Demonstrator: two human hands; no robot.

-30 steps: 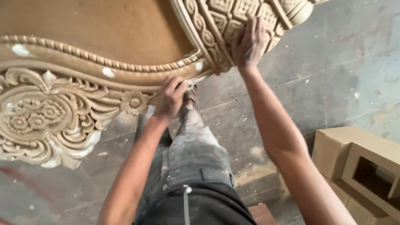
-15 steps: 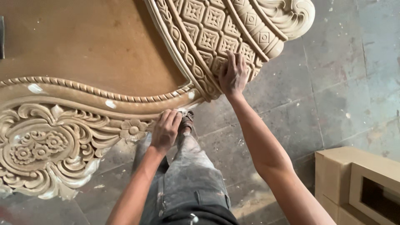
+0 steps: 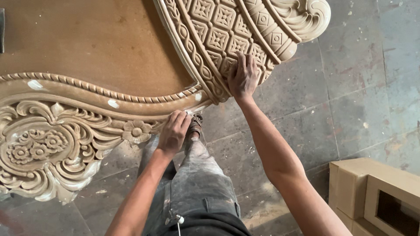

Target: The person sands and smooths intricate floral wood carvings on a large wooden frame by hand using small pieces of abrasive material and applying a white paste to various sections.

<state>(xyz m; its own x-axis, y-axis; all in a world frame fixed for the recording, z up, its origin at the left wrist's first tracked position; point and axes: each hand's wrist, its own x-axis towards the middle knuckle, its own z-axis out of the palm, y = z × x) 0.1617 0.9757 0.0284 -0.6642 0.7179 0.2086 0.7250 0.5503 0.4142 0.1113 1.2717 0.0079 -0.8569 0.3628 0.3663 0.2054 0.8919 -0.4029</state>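
The person's left hand (image 3: 174,132) presses its curled fingers against the lower edge of a large carved wooden panel (image 3: 96,57), just beside a carved flower (image 3: 136,131); whether it grips anything cannot be told. The right hand (image 3: 243,78) lies flat and open on the panel's diamond-patterned corner. The panel stands over a grey stone floor (image 3: 363,87). A box (image 3: 376,196) sits at lower right.

Matt, unfinished carved wooden panel (image 3: 131,87), dabbed with pale filler; dusty grey cloth trousers (image 3: 201,183); rough, stained stone floor tiles (image 3: 363,87); raw fibreboard box (image 3: 376,196).
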